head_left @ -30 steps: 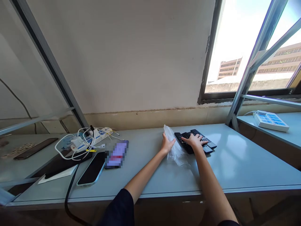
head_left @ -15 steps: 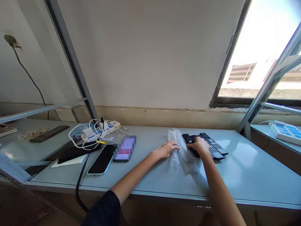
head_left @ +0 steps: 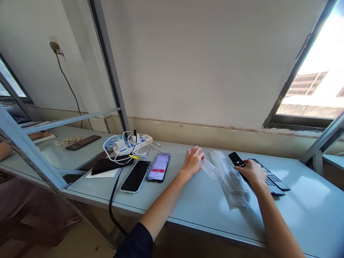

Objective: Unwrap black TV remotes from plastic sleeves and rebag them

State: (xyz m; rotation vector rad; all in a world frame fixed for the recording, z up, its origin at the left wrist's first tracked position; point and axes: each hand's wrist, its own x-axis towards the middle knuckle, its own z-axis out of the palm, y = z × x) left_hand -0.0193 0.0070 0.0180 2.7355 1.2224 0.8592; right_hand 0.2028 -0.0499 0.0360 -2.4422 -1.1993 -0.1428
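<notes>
One slim black remote control [head_left: 237, 159] is jutting forward from the grasping right hand [head_left: 255, 173] (the left hand [head_left: 192, 161] is pinching clear, crinkled plastic [head_left: 210, 169]).

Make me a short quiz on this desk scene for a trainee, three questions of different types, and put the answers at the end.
1. Short answer: What does the person's bare right hand hold?
2. True or false: The black-screened phone in a pale blue case lies to the left of the phone with a lit purple screen, as the camera sees them.
3. Fill in the blank: The person's bare left hand touches clear, crumpled ____.

Key:
1. A long black remote control with buttons.
2. True.
3. plastic
</notes>
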